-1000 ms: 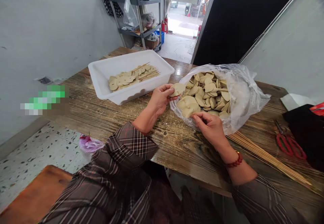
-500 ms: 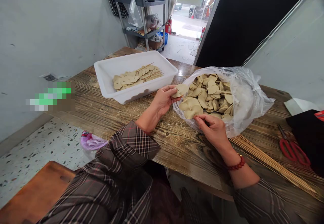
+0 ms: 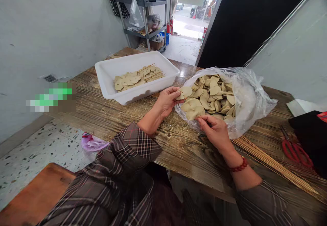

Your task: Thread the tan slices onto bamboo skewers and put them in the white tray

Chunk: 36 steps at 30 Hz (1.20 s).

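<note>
My left hand [image 3: 167,100] pinches a thin, round beige slice [image 3: 185,92] at the near left edge of the clear plastic bag [image 3: 249,100]. Close to those fingertips shows the thin tip of a skewer [image 3: 186,98]. My right hand [image 3: 214,129] is closed in a pinch at the skewer's other end, most of which is hidden. Between both hands lie flat beige slices [image 3: 192,108] that appear threaded on it. Many loose slices [image 3: 216,91] fill the open bag behind.
A white plastic tub [image 3: 107,79] at the back left holds skewered slices [image 3: 133,78]. Bare bamboo skewers [image 3: 276,166] lie in a bundle on the wooden table [image 3: 176,151], right of my right hand. Red-handled scissors [image 3: 296,151] and a black item [image 3: 310,134] sit at the right.
My left hand has shifted slightly right, and the slice in it has tilted to show more of its flat face over the bag. My right hand has stayed in place.
</note>
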Tool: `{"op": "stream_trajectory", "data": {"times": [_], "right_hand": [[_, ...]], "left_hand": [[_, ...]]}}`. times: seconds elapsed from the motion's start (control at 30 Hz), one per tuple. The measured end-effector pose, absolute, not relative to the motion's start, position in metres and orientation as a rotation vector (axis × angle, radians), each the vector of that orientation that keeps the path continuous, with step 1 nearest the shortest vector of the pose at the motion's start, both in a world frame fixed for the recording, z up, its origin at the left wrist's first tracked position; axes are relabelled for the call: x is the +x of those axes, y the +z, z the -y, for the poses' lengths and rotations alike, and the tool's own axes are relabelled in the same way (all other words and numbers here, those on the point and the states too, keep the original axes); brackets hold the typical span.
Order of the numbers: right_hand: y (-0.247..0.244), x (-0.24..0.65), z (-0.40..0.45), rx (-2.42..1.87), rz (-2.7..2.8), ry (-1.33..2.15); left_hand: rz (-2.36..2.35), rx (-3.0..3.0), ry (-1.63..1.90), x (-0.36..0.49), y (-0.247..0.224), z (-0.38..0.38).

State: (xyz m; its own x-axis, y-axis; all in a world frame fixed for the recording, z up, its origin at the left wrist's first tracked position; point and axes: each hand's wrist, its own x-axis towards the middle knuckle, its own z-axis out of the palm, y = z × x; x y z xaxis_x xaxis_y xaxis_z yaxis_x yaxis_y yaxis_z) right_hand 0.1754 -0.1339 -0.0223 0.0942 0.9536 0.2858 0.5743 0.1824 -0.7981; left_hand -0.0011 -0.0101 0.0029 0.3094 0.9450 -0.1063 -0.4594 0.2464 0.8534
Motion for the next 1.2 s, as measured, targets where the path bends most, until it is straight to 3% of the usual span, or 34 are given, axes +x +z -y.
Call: {"op": "stream_trajectory", "data": {"times": [0.97,1.2], "right_hand": [[-0.03,0.174,0.131,-1.451,1.378,0.835],[-0.028,0.175,0.13,-1.412,1.371,0.792]], "left_hand": [[-0.776,1.284,1.164,0.003,-0.01,0.008],[-0.671,1.06,1.037,0.002,-0.003,0.013]]}}
